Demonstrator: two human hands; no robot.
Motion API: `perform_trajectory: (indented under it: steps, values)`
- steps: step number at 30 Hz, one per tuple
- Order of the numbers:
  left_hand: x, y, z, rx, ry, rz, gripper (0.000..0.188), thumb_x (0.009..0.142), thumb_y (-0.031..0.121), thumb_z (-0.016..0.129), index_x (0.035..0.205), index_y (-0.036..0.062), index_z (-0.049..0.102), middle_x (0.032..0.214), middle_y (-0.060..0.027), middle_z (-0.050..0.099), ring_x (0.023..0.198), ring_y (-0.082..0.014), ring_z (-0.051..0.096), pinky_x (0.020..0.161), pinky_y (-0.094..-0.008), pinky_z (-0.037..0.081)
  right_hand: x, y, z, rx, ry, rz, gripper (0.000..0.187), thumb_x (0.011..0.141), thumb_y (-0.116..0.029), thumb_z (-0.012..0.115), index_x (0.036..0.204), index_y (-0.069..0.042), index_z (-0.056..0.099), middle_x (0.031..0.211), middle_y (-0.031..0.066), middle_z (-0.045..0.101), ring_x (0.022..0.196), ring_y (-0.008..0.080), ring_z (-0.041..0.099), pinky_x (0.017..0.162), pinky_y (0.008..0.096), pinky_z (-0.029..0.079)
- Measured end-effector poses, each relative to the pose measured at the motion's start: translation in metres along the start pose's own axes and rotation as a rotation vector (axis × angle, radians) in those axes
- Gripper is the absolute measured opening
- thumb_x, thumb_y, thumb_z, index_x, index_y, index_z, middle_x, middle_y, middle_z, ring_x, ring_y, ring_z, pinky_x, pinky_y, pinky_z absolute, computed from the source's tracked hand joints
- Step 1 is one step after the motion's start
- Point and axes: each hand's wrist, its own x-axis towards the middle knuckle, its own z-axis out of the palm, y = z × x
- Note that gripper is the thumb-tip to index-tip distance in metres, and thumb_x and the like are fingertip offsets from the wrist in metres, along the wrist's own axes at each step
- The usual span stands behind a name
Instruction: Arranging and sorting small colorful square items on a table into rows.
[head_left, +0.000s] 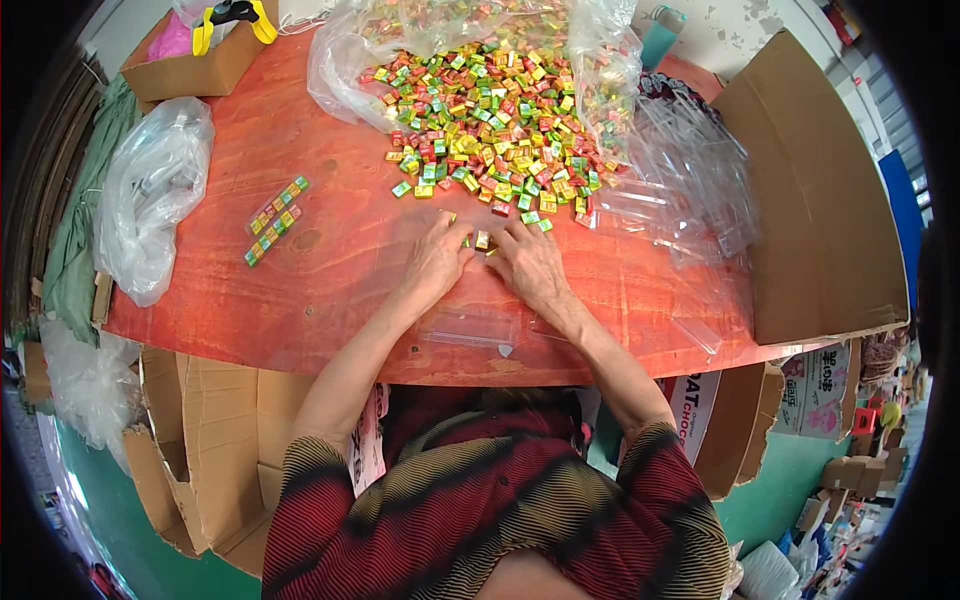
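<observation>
A small wrapped candy [482, 240] stands on the red table between my two hands. My left hand [436, 264] rests close by with its fingers curled, and a bit of green wrapper shows at its fingertips. On the other side, my right hand [531, 264] is bent in the same way, a yellow bit at its thumb. Other candies touch or lie just beyond the fingers. Past them spreads a big heap of candies [490, 120] in red, yellow, green and orange. A clear narrow plastic case [468, 338] lies near the table's front edge.
Two filled candy strips [273, 232] lie at left, beside a clear plastic bag [155, 200]. Clear empty cases [690, 180] pile up at right, before a tall cardboard sheet [820, 190]. An open carton [225, 440] stands below the table; a teal bottle [662, 38] is at the back.
</observation>
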Motion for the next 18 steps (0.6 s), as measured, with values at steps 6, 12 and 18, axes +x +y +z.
perform_trajectory:
  steps: [6,12,18]
  values:
    - [0.007,0.002,-0.006,-0.036,-0.096,0.048,0.029,0.07,0.006,0.067,0.097,0.0039,0.055,0.1,-0.0153,0.048,0.089,-0.036,0.054,0.072,-0.0435,0.045,-0.01,0.015,-0.007,-0.153,-0.039,0.087,0.02,0.075,-0.014,0.06,0.093,-0.007,0.057,0.09,0.01,0.055,0.084,0.0281,0.054,0.069,0.0398,0.045]
    - [0.008,0.005,-0.011,-0.03,-0.161,-0.056,0.039,0.071,0.003,0.064,0.108,0.0054,0.052,0.1,-0.0152,0.05,0.097,-0.0351,0.05,0.08,-0.0404,0.043,0.021,0.014,0.007,-0.085,0.048,0.123,0.014,0.074,-0.006,0.052,0.088,-0.004,0.057,0.085,0.0129,0.055,0.08,0.0301,0.057,0.062,0.0396,0.049]
    - [0.004,-0.001,-0.02,-0.076,-0.201,-0.072,0.036,0.072,-0.003,0.06,0.107,0.0032,0.053,0.101,-0.0148,0.049,0.096,-0.0331,0.051,0.08,-0.0388,0.043,0.044,0.023,0.025,-0.167,-0.003,0.127,0.011,0.073,-0.004,0.05,0.083,-0.001,0.054,0.084,0.0154,0.055,0.08,0.0305,0.058,0.062,0.039,0.05]
